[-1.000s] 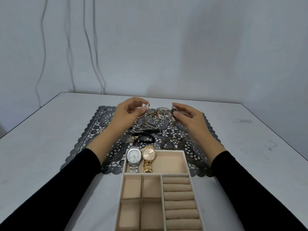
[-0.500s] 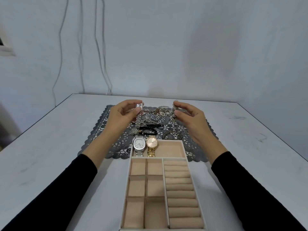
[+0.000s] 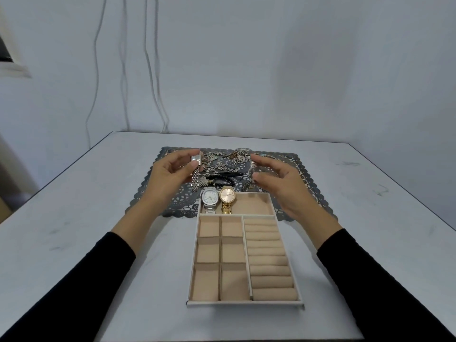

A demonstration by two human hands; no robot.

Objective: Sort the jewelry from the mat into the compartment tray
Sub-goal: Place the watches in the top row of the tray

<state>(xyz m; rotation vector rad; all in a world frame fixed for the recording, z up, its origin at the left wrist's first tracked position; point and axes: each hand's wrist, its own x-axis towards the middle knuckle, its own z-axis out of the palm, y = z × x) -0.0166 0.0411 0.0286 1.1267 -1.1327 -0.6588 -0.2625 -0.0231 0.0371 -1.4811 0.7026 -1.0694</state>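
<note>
Above the mat (image 3: 307, 169) near the worktop's (image 3: 81, 208) far edge, the left hand (image 3: 170, 176) pinches a silver-band watch (image 3: 196, 159), strap dangling, while the right hand (image 3: 283, 186) hovers curved; I cannot tell whether it grasps anything.

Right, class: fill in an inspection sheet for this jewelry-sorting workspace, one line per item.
Surface: pale table with a dark lace mat on its far middle.
Job's things: compartment tray, its far end over the mat's near edge; white-dial watch and gold watch in its far long compartment; tangled chains and black bracelet on the mat.
Clutter: nothing seen.
Hands: left hand pinches a link-strap watch, strap hanging; right hand is curved above the mat, and any hold is unclear.
Cables: pale cables hang down the wall.
Surroundings: plain wall.
</note>
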